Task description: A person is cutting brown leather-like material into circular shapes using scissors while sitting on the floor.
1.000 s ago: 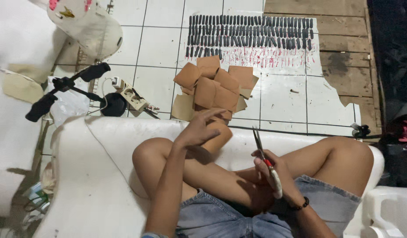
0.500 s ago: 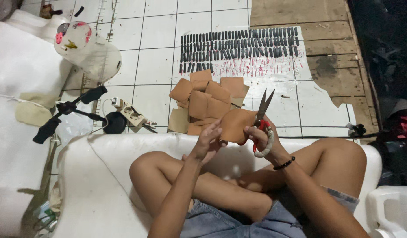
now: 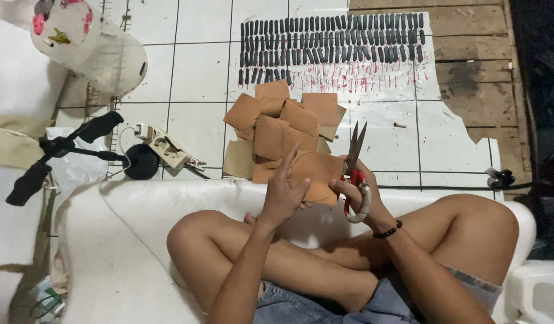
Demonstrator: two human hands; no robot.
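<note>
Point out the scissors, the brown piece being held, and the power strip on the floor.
scissors (image 3: pixel 355 147): head view, on the open blades.
brown piece (image 3: pixel 318 174): head view, on its flat middle, between both hands.
power strip (image 3: pixel 166 150): head view, on its white body.

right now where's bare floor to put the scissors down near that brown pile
Bare white tile lies right of the pile of brown pieces, below the rows of dark sticks and left of the wooden boards. More tile lies between the pile and the power strip. It is crowded at the tripod and where the left hand and right hand hold the brown piece and scissors.
</note>
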